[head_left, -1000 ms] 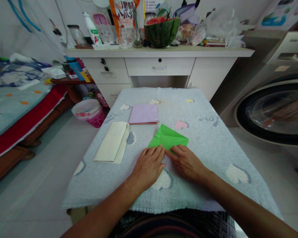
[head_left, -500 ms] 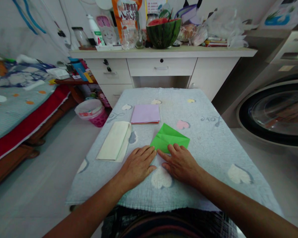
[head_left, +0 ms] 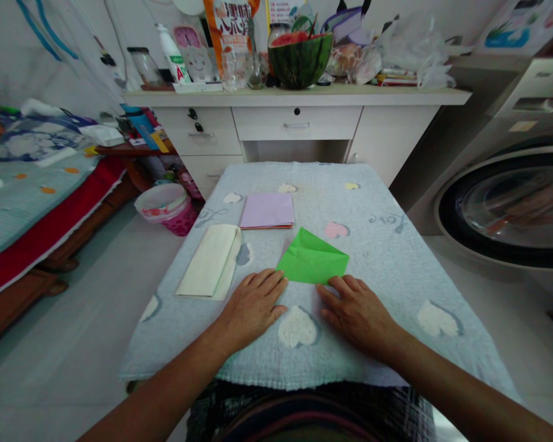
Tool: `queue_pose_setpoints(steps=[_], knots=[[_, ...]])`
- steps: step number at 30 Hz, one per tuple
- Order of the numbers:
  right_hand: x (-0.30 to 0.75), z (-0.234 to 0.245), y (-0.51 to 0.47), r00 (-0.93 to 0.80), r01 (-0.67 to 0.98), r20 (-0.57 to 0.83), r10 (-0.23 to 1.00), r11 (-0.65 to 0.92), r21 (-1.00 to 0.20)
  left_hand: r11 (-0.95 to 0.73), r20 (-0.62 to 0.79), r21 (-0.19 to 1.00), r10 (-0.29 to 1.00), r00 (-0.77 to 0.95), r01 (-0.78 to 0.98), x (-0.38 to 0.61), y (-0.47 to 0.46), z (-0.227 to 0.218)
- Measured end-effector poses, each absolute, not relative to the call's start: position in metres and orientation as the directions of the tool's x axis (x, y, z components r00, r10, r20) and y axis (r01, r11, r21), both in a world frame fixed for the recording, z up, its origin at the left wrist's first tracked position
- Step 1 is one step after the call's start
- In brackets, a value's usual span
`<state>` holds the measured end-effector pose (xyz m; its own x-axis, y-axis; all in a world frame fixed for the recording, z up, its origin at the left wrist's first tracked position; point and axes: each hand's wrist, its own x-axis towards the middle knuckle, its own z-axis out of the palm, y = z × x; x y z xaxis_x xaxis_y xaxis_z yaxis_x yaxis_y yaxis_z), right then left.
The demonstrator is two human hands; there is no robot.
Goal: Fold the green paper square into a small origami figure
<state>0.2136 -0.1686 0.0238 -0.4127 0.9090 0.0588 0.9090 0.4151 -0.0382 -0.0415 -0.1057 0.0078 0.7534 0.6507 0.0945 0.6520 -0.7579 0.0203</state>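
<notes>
The green paper (head_left: 311, 258) lies on the cloth-covered worktop (head_left: 387, 270), seemingly already folded, with creases visible on it. The left hand (head_left: 251, 310) rests at its left corner, fingers open and flat; the right hand (head_left: 362, 316) is at its near edge, fingers slightly bent, gripping nothing. The lilac paper stack (head_left: 267, 210) lies flat, apparently unfolded. How much folding remains cannot be told.

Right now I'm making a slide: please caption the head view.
Left hand and right hand at the near edge of a folded green sheet on a heart-patterned cloth.
</notes>
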Motion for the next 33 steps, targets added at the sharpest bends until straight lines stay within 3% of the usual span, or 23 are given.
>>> queue_pose_setpoints(steps=[11, 20, 29, 33], knots=[[0.231, 0.023, -0.179, -0.351, 0.909, 0.113, 0.93, 0.367, -0.197, -0.75, 0.093, 0.014, 0.66, 0.746, 0.662, -0.045, -0.106, 0.0], [0.22, 0.021, -0.167, -0.32, 0.945, 0.074, 0.945, 0.323, -0.048, -0.74, 0.108, 0.029, 0.67, 0.734, 0.672, -0.044, -0.108, 0.003], [0.249, 0.024, -0.18, -0.369, 0.926, 0.089, 0.925, 0.374, -0.049, -0.735, 0.089, 0.071, 0.678, 0.73, 0.674, -0.044, -0.108, 0.002], [0.261, 0.037, -0.173, -0.424, 0.888, 0.117, 0.898, 0.437, -0.144, -0.745, 0.089, 0.134, 0.665, 0.741, 0.653, -0.043, -0.105, 0.009]])
